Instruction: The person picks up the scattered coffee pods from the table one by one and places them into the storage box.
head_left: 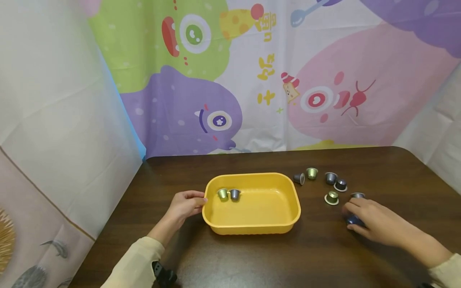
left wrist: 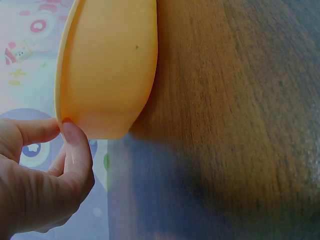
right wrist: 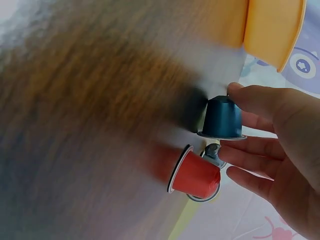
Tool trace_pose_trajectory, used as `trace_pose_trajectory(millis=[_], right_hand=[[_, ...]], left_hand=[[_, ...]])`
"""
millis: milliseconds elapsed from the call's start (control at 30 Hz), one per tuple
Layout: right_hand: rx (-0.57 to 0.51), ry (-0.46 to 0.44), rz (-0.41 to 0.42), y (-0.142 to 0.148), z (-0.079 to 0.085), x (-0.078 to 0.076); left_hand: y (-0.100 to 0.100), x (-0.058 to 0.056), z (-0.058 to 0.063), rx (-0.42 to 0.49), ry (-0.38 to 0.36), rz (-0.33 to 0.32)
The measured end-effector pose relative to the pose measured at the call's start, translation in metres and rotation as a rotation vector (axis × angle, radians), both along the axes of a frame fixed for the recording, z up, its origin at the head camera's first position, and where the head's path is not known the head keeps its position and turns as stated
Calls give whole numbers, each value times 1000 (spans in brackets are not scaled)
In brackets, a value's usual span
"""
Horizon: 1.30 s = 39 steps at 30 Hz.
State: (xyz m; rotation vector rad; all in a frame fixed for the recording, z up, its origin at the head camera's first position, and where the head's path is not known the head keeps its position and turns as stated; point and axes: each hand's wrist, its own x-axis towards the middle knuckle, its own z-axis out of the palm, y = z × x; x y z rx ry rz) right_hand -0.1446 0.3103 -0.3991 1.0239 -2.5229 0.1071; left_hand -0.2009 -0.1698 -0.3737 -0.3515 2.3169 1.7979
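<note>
My left hand point(head_left: 185, 208) pinches the rim at the left end of a yellow plastic tray point(head_left: 252, 230), thumb on the outside wall in the left wrist view. Inside the tray, a green coffee capsule point(head_left: 223, 195) and a dark grey one point(head_left: 235, 195) sit side by side at the back left. To the right of the tray my right hand point(head_left: 378, 222) holds a dark blue coffee capsule point(right wrist: 222, 119) by its two ends, between thumb and fingers, low over the table. Beside it lies a red capsule point(right wrist: 196, 175), hidden behind the hand in the head view.
Several more capsules stand or lie right of the tray, among them a green one point(head_left: 311, 173), another green one point(head_left: 332, 197), a black one point(head_left: 340, 184) and a grey one point(head_left: 330, 178). A patterned cloth point(head_left: 263, 80) hangs behind the brown table point(head_left: 248, 260).
</note>
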Motion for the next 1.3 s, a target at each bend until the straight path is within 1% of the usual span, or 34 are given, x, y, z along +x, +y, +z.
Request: trace_pose_trajectory(millis=[200,433,533,767,933,1233,1300], right_hand=[[12,32,6,1,-1,0],[11,-10,23,-1,-4,-2],[13,6,13,-5,-5,-3],[-19,22,48,-11,-6,-8],[-15,35,65,-13,-7,-11],[-7,65,55,-20,-1,-14],[2,83,54,-22,1,-14]], left_hand=[[0,0,2,-3,-4,1],[0,0,0,9,3,1],[0,0,-1,13,4,-2],[0,1,0,5,0,3],[0,2,1,3,2,-3],[0,3,1,0,-1,-1],[0,3,1,-2,-1,-1]])
